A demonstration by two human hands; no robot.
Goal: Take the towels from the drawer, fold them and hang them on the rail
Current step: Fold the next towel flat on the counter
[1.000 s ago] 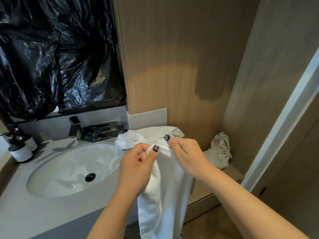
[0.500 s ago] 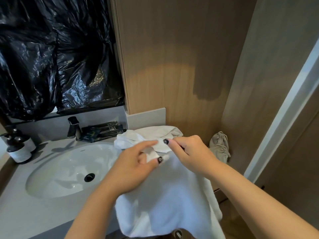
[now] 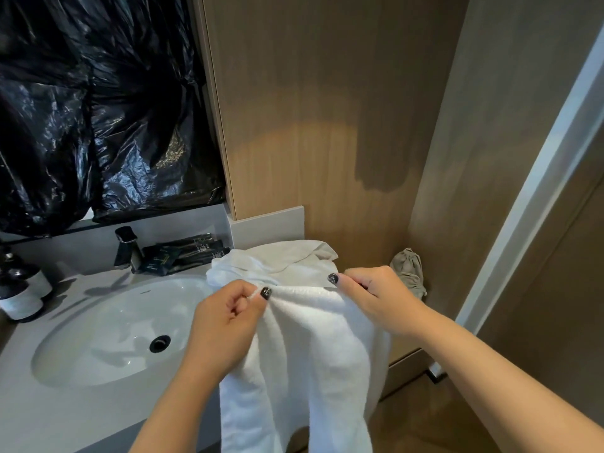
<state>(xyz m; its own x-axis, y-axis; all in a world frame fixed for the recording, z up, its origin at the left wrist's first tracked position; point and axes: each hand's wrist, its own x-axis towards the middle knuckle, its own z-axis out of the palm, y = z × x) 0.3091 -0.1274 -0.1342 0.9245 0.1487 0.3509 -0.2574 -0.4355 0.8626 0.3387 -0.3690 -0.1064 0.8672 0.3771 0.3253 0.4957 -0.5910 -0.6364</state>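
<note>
You hold the white towel [image 3: 313,348] by its top edge out in front of the counter [image 3: 65,416], at about 6 o'clock from the second towel [image 3: 277,259] heaped on the counter's back corner. The fingers of your left hand [image 3: 225,322] pinch one corner, and your right hand [image 3: 376,295] pinches the other. The grip is shallow, only fingertips on thick cloth, so a corner could slip as you bring the edges together, and the fold would come out crooked. The long hanging part could also brush the sink [image 3: 108,328] at 9 o'clock and pick up water. No rail shows here.
</note>
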